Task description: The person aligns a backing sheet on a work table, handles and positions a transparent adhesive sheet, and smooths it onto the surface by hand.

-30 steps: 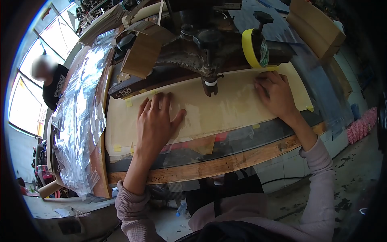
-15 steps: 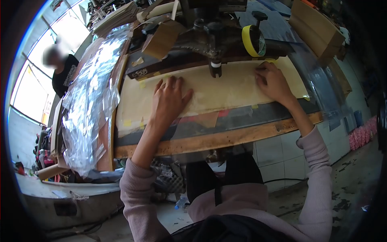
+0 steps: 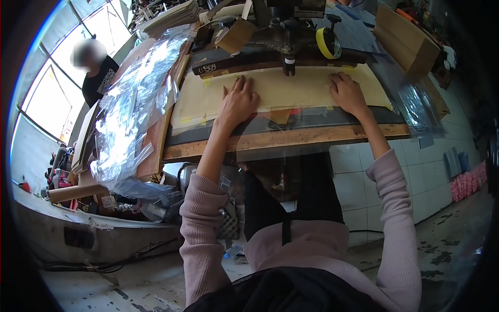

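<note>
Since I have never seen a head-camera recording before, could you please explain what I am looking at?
There is no robot here: a person works bare-handed, and the view comes from a camera worn on their head, looking forward and down. The left hand and right hand rest on a long, pale sheet, and neither appears to grip anything. The sheet lies on a dark surface edged at the front with a wooden strip. Beyond it stands a dark metal machine, with a yellow tape roll at its right side. Shiny clear plastic lies to the left, near another person.
</note>
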Action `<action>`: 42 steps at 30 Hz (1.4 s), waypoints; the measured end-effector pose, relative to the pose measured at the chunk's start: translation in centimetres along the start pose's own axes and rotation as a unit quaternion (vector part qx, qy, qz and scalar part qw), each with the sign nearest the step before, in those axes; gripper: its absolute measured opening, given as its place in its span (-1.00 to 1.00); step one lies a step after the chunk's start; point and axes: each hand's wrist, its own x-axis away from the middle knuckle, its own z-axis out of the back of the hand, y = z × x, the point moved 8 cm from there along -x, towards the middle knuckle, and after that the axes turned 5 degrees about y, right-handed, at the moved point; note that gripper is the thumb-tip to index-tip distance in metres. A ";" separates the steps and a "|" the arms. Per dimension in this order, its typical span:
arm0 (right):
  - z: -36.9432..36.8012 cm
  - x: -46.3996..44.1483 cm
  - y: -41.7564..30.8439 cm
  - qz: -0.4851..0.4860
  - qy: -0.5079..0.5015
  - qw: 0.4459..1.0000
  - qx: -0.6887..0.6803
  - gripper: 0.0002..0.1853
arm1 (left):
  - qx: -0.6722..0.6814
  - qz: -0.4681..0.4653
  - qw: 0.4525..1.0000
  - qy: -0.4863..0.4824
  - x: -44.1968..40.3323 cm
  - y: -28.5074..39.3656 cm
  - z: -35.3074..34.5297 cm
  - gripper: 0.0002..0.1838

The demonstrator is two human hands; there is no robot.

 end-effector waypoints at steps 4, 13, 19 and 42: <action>0.1 0.0 0.1 0.000 0.010 1.000 -0.017 -0.69 | -0.001 -0.001 1.000 0.006 -0.1 -0.1 0.0 -0.44; 0.0 0.0 0.3 0.003 0.019 1.000 -0.023 -0.67 | 0.006 -0.002 1.000 0.028 -0.1 0.1 0.4 -0.44; 0.0 0.0 0.3 0.008 0.010 1.000 -0.025 -0.67 | 0.005 -0.003 1.000 0.007 0.1 0.7 0.6 -0.44; 2.2 2.5 -0.6 0.008 -0.037 0.998 -0.050 -0.65 | -0.031 -0.022 0.999 0.013 3.3 3.6 2.8 -0.55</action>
